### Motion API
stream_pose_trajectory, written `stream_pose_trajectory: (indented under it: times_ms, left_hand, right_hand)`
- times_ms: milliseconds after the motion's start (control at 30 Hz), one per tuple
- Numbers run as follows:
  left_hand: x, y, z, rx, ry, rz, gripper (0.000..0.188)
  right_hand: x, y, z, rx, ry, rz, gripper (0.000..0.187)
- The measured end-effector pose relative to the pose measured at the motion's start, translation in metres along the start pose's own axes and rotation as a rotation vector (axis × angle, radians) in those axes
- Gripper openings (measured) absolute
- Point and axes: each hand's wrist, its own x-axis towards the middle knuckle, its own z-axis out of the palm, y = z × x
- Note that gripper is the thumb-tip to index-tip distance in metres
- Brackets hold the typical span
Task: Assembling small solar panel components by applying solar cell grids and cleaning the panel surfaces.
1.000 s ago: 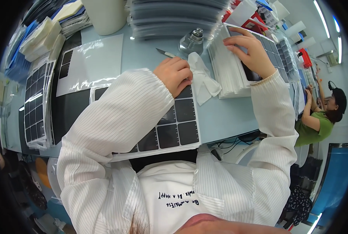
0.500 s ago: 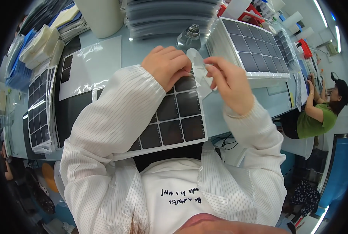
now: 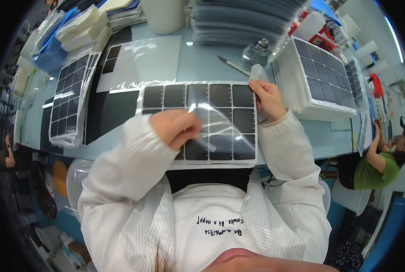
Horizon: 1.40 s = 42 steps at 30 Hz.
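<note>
In front of me lies a white-bordered sheet of dark rounded squares [image 3: 220, 120], atop other sheets. My left hand [image 3: 176, 128], blurred by motion, hovers over its middle with the fingers closed on a clear film [image 3: 225, 122]. The film looks creased and shiny, spread over the sheet's right half. At the far right corner of the sheet, my right hand [image 3: 270, 99] pinches the edge between thumb and fingers. A crumpled white piece [image 3: 257, 71], cloth or paper, sticks out just beyond those fingers. A craft knife [image 3: 233, 65] lies beyond the sheet.
A glass bottle with a metal cap [image 3: 256, 52] stands behind the knife. To the right rises a tall stack of similar sheets [image 3: 322, 75]; more sheets [image 3: 68, 97] lie left. A white sheet [image 3: 141, 65], a white cylinder [image 3: 164, 16] and stacked clear film [image 3: 243, 25] stand farther back.
My left hand has come from the sheet's far edge toward me and left, drawing the clear film over the squares. My right hand has closed on the far right corner. The knife has come into sight.
</note>
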Motion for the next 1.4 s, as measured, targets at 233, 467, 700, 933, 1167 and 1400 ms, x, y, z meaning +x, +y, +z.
stream_pose_trajectory:
  times_ms: [233, 467, 700, 933, 1167, 1400]
  left_hand:
    - [-0.194, -0.029, -0.055, -0.401, 0.545, -0.42, 0.01]
    - [-0.52, -0.046, -0.143, -0.466, 1.086, -0.589, 0.024]
    - [-0.62, -0.01, -0.121, 0.853, 2.023, -1.335, 0.042]
    - [-0.542, -0.08, -0.051, 0.8, 1.545, -1.594, 0.042]
    - [-0.389, -0.083, -0.086, 1.134, 1.249, -1.041, 0.019]
    - [-0.173, -0.041, -0.063, 0.5, 0.753, -0.39, 0.007]
  right_hand:
    - [0.003, 0.004, 0.001, -0.055, -0.037, -0.018, 0.027]
    - [0.004, 0.009, -0.004, -0.107, -0.09, -0.054, 0.026]
    - [0.005, 0.014, -0.006, -0.15, -0.095, -0.122, 0.027]
    - [0.001, 0.011, -0.003, -0.139, -0.074, -0.094, 0.025]
    - [-0.004, 0.005, -0.007, -0.113, -0.059, -0.056, 0.023]
    - [-0.042, -0.026, -0.014, -0.212, -0.207, 0.151, 0.018]
